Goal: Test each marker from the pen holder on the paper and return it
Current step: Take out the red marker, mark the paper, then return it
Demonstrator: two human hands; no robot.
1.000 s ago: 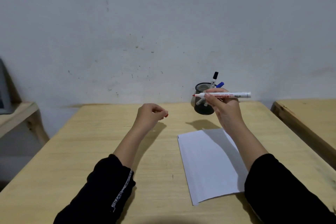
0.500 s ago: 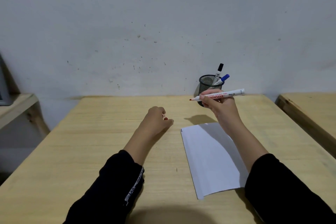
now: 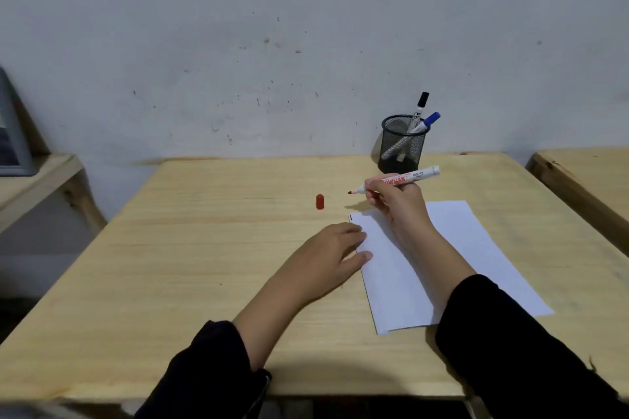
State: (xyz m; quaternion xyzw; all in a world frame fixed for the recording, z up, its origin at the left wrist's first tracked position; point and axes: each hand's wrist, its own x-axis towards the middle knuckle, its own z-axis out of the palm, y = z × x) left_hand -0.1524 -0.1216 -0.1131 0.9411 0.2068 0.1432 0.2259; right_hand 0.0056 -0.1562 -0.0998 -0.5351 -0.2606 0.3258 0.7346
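One red marker (image 3: 394,181), uncapped, is pinched in the right hand (image 3: 396,201), whose fingers curl closed around the printed barrel near its front half. The marker lies almost level, its red tip pointing left and slightly down, its white tail end angled up toward the pen holder (image 3: 402,143). The tip hangs in the air just beyond the far left corner of the paper (image 3: 469,248), not touching it. The right wrist and forearm run back over the paper toward the black sleeve at the near right. The marker's red cap (image 3: 320,202) stands upright on the table (image 3: 190,248), left of the paper's far corner and apart from both hands. The left hand (image 3: 332,257) lies palm down, fingers loosely spread and flat, holding nothing; its fingertips rest on the left edge of the paper while the heel of the hand sits on the bare wood. Its forearm slants back to a black sleeve at the near edge. Beyond the paper, near the table's far edge by the wall, the black mesh pen holder stands upright with a black-capped marker (image 3: 418,109) and a blue-capped marker (image 3: 427,122) leaning in it, caps up.
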